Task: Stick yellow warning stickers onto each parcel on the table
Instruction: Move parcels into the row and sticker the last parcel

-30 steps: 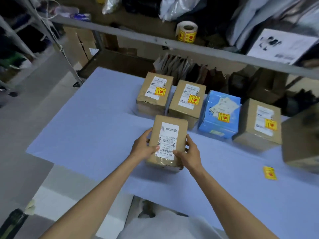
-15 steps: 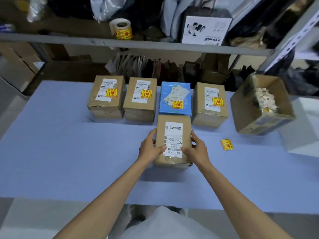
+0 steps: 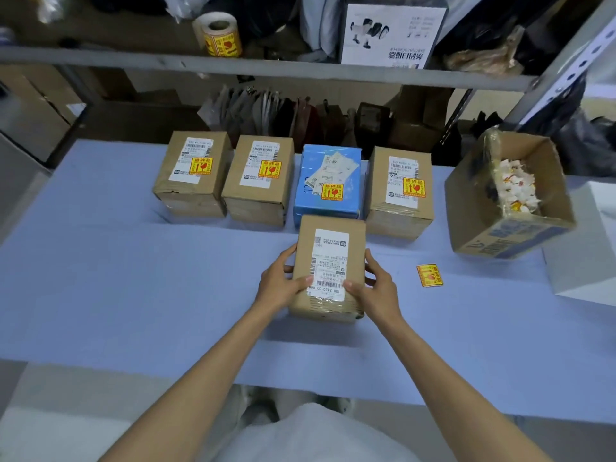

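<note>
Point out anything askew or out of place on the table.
A loose sticker lies slightly curled on the table, right of the held parcel. The open carton at the right sits tilted, holding paper scraps.

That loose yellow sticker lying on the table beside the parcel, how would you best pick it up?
Probably by one edge, pinched between fingertips from above. The sticker lies nearly flat on the table, so it offers no side to grasp. It sits just right of the right hand, which holds the parcel, so that hand is nearest.
</note>
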Tool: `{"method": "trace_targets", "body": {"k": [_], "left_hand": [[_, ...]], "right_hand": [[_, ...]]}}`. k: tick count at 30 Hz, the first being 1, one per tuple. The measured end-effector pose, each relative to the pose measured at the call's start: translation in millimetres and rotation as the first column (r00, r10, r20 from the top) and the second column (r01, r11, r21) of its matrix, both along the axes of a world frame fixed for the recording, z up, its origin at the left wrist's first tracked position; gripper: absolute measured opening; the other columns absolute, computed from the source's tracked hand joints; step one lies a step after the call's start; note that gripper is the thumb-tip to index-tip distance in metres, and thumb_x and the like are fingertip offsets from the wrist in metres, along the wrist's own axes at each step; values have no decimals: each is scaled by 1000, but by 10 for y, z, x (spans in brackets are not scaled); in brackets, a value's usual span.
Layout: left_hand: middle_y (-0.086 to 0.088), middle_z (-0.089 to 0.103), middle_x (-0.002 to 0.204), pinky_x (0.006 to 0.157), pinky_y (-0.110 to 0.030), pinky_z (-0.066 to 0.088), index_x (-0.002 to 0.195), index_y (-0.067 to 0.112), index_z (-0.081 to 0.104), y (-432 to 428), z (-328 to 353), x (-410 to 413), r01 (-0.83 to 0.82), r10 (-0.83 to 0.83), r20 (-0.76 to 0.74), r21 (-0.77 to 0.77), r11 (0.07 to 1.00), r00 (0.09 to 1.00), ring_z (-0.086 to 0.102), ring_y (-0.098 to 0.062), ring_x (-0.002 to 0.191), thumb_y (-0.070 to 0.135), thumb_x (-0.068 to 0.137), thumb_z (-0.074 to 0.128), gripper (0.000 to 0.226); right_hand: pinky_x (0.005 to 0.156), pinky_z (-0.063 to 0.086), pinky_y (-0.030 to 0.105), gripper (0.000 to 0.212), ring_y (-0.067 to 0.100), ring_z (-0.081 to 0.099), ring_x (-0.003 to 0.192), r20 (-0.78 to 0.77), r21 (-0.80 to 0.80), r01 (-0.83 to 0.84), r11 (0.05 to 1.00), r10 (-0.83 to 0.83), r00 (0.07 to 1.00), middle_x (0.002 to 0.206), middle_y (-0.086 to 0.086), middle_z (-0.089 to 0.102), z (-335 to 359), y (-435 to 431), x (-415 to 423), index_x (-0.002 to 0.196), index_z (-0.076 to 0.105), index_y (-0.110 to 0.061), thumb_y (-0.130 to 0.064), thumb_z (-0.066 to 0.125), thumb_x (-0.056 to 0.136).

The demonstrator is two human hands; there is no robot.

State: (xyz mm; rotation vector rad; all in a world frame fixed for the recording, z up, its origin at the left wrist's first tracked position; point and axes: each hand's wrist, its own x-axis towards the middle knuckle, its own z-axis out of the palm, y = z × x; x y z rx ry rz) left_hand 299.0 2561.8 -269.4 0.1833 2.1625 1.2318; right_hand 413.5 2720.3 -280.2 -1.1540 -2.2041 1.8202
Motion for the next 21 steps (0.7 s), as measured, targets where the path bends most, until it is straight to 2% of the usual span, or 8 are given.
{"method": "trace_targets", "body": {"k": [2, 6, 10, 13, 16, 19, 21], "left_hand": [[2, 60, 103, 70, -22, 48, 141, 38, 38, -2, -1, 23, -17, 17, -1, -12, 1000, 1000, 63, -16, 88, 23, 79, 76, 75], [10, 59, 94, 62, -16, 46, 138, 40, 40, -68, -16, 137, -28, 28, 23, -12, 1000, 999, 65, -10, 83, 23, 77, 78, 74], [9, 58, 95, 62, -13, 46, 138, 38, 39, -93, 18, 171, 2, -2, 33, 11, 1000, 999, 61, -2, 81, 21, 78, 77, 72], [-1, 61, 108, 78, -28, 54, 138, 36, 38, -89, 12, 166, 11, -12, 36, 28, 1000, 999, 64, -15, 93, 22, 79, 77, 72], [-1, 61, 115, 91, -43, 53, 137, 40, 37, -106, -33, 198, 9, -10, 32, 24, 1000, 999, 64, -22, 103, 26, 78, 77, 73], [-1, 60, 121, 93, -47, 52, 138, 41, 35, -117, -67, 226, -2, 1, 35, 32, 999, 999, 63, -22, 106, 29, 79, 75, 73], [0, 60, 118, 93, -46, 52, 138, 39, 36, -100, -66, 221, -7, 6, 35, 38, 999, 999, 63, -22, 105, 27, 79, 75, 72]], "right_hand": [[97, 51, 45, 82, 21, 58, 118, 0, -15, -11, 1000, 11, 1000, 138, 0, 53, -10, 17, 10, 147, 34, -32, -17, 74, 77], [90, 55, 46, 77, 19, 64, 108, 11, -30, -26, 999, 26, 1000, 130, -3, 59, -49, 32, 74, 139, 45, -37, -23, 73, 69], [90, 55, 45, 83, 20, 64, 109, 9, -24, -7, 1000, 7, 1000, 132, -4, 58, -20, -8, 137, 142, 42, -35, -29, 73, 65], [90, 55, 46, 83, 21, 64, 109, 3, -34, 39, 999, -39, 999, 132, -4, 59, 26, -47, 118, 142, 44, -32, -24, 72, 64], [89, 56, 43, 79, 22, 66, 105, -2, -29, 47, 998, -47, 999, 130, -2, 61, 55, -35, 107, 140, 47, -28, -12, 76, 69], [85, 58, 34, 79, 19, 67, 102, -20, -30, 35, 999, -36, 999, 128, -2, 62, 48, -25, 125, 140, 48, -26, -13, 76, 67], [80, 57, 24, 78, 17, 66, 102, -27, -19, 21, 1000, -22, 999, 127, -4, 61, 41, -6, 125, 140, 47, -26, -12, 77, 70]]}}
